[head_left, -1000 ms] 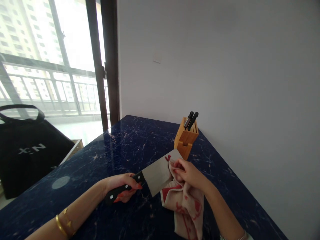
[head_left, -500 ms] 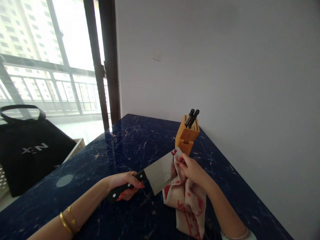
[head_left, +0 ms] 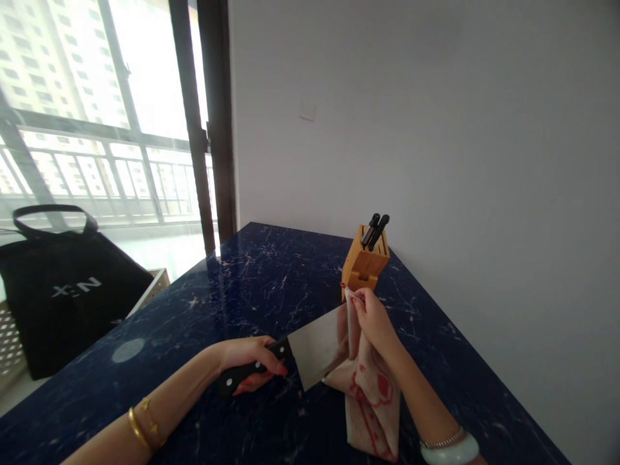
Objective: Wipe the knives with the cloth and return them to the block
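Observation:
My left hand (head_left: 249,365) is closed round the black handle of a broad steel cleaver (head_left: 317,345), held flat-side up over the dark blue marble counter (head_left: 252,284). My right hand (head_left: 371,316) pinches a beige cloth with red print (head_left: 371,400) against the far end of the blade. The cloth hangs down from my fingers to the counter. Just behind my right hand stands a wooden knife block (head_left: 364,263) with two black handles sticking out.
A black tote bag (head_left: 62,284) sits at the left beyond the counter edge, beside a pale crate. A window with a dark frame (head_left: 213,123) fills the left. A plain white wall runs along the counter's right side.
My right hand has slid the cloth along the blade to its far end and lifted a little. The cleaver has tipped slightly and shifted right.

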Tool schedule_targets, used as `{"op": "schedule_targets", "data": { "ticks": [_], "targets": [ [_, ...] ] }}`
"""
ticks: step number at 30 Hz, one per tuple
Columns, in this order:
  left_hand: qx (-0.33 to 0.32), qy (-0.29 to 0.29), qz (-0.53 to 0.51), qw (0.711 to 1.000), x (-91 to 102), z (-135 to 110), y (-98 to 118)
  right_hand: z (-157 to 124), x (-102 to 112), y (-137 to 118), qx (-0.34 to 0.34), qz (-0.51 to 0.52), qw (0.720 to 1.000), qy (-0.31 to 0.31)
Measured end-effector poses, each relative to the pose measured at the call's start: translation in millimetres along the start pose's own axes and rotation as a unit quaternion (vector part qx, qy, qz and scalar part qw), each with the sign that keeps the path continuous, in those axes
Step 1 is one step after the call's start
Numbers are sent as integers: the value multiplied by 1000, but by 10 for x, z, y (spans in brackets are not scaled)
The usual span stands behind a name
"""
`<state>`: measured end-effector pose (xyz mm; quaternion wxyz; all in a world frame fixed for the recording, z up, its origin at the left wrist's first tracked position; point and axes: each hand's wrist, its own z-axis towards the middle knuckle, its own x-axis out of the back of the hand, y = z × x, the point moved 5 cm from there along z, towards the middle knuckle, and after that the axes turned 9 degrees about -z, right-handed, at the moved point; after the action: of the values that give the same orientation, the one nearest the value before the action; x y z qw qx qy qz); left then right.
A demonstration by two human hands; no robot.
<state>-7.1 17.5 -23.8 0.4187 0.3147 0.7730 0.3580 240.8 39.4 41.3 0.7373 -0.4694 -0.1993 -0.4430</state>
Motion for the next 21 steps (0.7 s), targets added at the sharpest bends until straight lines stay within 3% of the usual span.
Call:
{"op": "schedule_targets", "data": {
  "ticks": [4,13,16,21],
  "targets": [
    [4,6,-4,1000,16,11,-4,-91,-44,-232,32,8,999,-39],
    [6,6,-12,1000,29,25,-1,-555,-353,-1056,147,50,974,-166],
    [5,4,-17,1000,24,19,1,-637,-365,-1152,164,44,970,-174],
    [-19,3,-29,999,12,-6,32,-723,-308,-1131,154,20,942,-297]
  ]
}}
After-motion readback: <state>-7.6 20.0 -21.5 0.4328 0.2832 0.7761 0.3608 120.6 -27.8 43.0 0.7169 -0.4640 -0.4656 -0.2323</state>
